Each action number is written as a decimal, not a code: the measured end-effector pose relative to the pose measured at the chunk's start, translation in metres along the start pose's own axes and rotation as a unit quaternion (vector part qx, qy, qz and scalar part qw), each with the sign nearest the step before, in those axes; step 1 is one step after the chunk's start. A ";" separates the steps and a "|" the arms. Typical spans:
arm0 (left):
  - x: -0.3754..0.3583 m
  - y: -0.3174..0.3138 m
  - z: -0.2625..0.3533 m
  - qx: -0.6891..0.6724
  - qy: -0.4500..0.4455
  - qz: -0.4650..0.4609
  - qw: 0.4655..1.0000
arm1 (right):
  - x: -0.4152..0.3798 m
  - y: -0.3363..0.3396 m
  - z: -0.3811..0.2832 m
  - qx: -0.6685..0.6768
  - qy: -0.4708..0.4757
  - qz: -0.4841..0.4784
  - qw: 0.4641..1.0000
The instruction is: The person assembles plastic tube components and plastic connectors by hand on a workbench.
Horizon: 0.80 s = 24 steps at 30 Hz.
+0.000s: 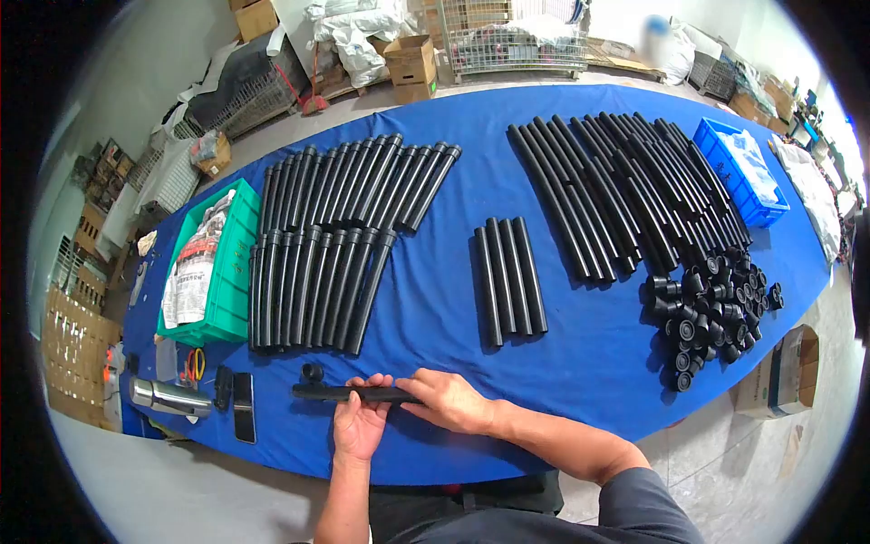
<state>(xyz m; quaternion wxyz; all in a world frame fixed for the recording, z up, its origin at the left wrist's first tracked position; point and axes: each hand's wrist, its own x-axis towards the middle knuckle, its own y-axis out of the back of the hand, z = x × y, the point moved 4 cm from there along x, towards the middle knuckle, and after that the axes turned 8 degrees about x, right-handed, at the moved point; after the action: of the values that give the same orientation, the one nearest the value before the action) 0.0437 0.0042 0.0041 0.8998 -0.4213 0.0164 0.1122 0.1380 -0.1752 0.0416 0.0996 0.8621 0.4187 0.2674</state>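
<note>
A black tube [319, 393] lies roughly level across both hands near the front edge of the table. My left hand [360, 430] is palm up, with its fingers and thumb closed around the tube's middle. My right hand [455, 403] grips the tube's right end from above, and its fingers hide that end. Just behind the tube's left end sits a small black cap [312, 372]. Farther back, several plain black tubes [507, 276] lie side by side. To the left of them are two rows of black tubes with caps on their far ends [313, 290].
Many plain tubes [625, 190] and a heap of black caps [711, 313] cover the right side. A blue crate [770, 215] and a green crate [234, 263] stand at the sides. A phone [244, 408], a steel flask [169, 397] and orange-handled scissors [196, 364] lie front left.
</note>
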 end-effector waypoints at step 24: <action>-0.002 0.005 -0.001 -0.014 -0.002 -0.009 1.000 | 0.001 -0.003 0.007 0.120 -0.087 -0.044 0.988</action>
<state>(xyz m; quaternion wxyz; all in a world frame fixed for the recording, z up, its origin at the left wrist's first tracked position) 0.0406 0.0059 -0.0001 0.8949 -0.4337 0.0097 0.1050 0.1402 -0.1728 0.0352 0.0428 0.8687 0.4747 0.1349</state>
